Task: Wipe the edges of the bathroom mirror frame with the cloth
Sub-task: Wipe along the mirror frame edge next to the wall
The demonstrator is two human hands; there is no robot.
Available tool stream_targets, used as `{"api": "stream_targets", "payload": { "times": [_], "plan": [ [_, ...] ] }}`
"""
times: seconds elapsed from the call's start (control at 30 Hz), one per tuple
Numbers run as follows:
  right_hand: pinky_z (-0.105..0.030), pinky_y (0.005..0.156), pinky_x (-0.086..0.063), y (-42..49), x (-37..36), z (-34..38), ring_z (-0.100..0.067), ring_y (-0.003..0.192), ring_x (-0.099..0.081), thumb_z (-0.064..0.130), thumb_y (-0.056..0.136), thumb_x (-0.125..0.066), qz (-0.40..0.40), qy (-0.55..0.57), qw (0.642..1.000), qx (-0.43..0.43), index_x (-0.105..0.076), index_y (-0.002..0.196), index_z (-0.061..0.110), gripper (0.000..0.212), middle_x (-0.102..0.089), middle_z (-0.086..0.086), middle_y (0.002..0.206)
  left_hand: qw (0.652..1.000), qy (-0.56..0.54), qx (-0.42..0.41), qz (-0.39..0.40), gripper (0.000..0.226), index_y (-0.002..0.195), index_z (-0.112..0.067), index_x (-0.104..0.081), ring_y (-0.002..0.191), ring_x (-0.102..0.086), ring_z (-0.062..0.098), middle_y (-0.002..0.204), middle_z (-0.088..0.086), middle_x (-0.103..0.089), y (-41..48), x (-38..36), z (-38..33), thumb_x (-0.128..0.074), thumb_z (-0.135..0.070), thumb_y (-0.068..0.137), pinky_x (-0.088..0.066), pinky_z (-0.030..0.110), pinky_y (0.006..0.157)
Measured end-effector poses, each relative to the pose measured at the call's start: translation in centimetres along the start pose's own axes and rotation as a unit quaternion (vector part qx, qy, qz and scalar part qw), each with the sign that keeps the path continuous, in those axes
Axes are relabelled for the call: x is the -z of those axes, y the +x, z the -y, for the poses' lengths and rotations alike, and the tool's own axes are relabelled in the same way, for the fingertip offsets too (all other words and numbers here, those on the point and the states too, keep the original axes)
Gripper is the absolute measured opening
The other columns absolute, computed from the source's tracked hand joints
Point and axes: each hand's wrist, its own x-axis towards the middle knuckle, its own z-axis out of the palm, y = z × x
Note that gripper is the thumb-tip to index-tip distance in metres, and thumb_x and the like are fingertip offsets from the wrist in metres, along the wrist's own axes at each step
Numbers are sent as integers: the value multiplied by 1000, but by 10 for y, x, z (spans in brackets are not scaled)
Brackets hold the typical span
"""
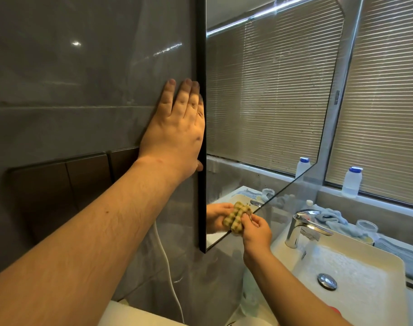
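Observation:
The mirror's black frame [201, 55] runs down the middle of the grey tiled wall. My left hand [177, 130] lies flat on the wall, fingers straight, its edge against the frame's left side and the thumb hooked round the frame. My right hand [256, 231] pinches a yellow-green checked cloth [239, 220] against the mirror's bottom edge near the lower left corner. The glass reflects the cloth and my fingers.
A white basin [356, 274] with a chrome tap [302, 225] sits below right. A white-and-blue bottle [352, 182], a jar [366, 228] and a grey towel [335, 220] stand on the sill. Dark switch plates [59, 182] and a white cable [168, 267] are on the wall.

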Motion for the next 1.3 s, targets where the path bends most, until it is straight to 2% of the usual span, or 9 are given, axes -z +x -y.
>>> {"api": "stream_targets", "payload": {
  "times": [0.13,0.27,0.47,0.63,0.8,0.9,1.13,1.23,1.3],
  "plan": [
    [-27,71,-54,-27,-6,-12,-22,82,-65,9,93,-65,13,-9,1000,-21,-60,104,2,14,-68,-16,97,1000,0,-2,-4,125,149,7,3,148,4,41,159,28,5,1,0,-1,-39,-84,74,5,59,118],
    [-22,63,-54,-48,-10,-18,-19,77,-66,4,93,-63,40,15,998,-42,-58,92,11,9,-68,-12,91,1000,5,-4,0,126,149,7,4,148,4,41,159,27,6,1,-1,-1,-36,-85,74,3,59,118],
    [-21,59,-52,-15,-5,5,-15,69,-62,4,92,-64,-12,2,999,-46,-63,103,-3,13,-68,-9,85,1000,3,-3,3,125,149,6,5,148,5,41,159,27,7,0,1,-1,-36,-85,75,2,59,118],
    [-25,54,-49,30,-1,28,-18,69,-61,11,93,-67,-62,22,995,-76,-66,110,2,20,-66,-9,87,1000,-1,-3,9,124,150,6,5,148,5,41,159,27,8,0,2,-2,-37,-83,76,1,59,118],
    [-27,65,-50,46,-3,39,-11,63,-56,10,94,-64,-83,43,992,-84,-67,112,3,19,-63,-4,84,1000,-1,-2,5,123,150,6,4,148,4,41,159,27,6,1,2,-2,-38,-83,76,2,59,118],
    [-23,60,-50,47,-6,41,-11,65,-58,10,94,-64,-82,42,994,-60,-66,104,8,10,-62,-1,79,1000,-2,0,1,124,150,6,2,148,3,41,159,27,4,1,1,-3,-39,-84,75,3,59,118],
    [-22,75,-55,27,-19,44,-21,94,-67,8,94,-63,-22,31,998,53,-64,119,2,26,-70,-14,110,1000,-7,0,-2,125,150,7,0,148,1,41,159,27,1,2,1,-3,-41,-84,73,1,59,118],
    [-16,68,-54,0,-24,44,-15,85,-66,7,93,-64,4,17,995,101,-66,100,12,9,-70,-14,104,1000,-8,0,-2,124,150,6,-1,148,0,41,159,27,1,1,2,-2,-41,-83,74,2,59,118],
    [-20,69,-56,-23,-28,39,-16,88,-68,5,91,-65,36,18,991,129,-65,97,17,14,-68,-14,105,1000,-7,0,0,123,150,7,0,148,1,41,159,27,1,1,3,-2,-41,-82,75,2,59,118]
  ]
}}
